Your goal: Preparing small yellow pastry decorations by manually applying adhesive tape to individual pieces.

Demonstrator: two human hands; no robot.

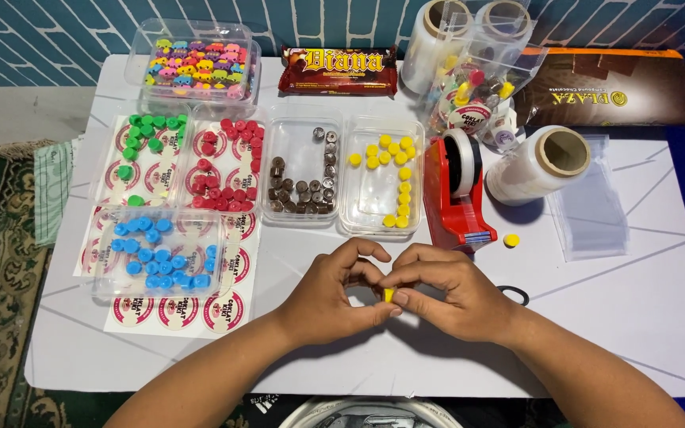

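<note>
While meeting near the desk's (pixel 644 317) front edge, left hand (pixel 331 297) and right hand (pixel 449 289) together pinching, in a closed fingertip grip, one small yellow piece (pixel 388 295); red tape dispenser (pixel 453 194) just behind.

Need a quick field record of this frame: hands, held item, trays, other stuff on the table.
left hand: pinching small yellow piece with right hand
surface: white table
trays: green pieces; red pieces; brown pieces; yellow pieces; blue pieces; mixed colours
right of trays: red tape dispenser, clear film roll
loose: yellow disc beside the dispenser
under trays: round sticker sheets
</note>
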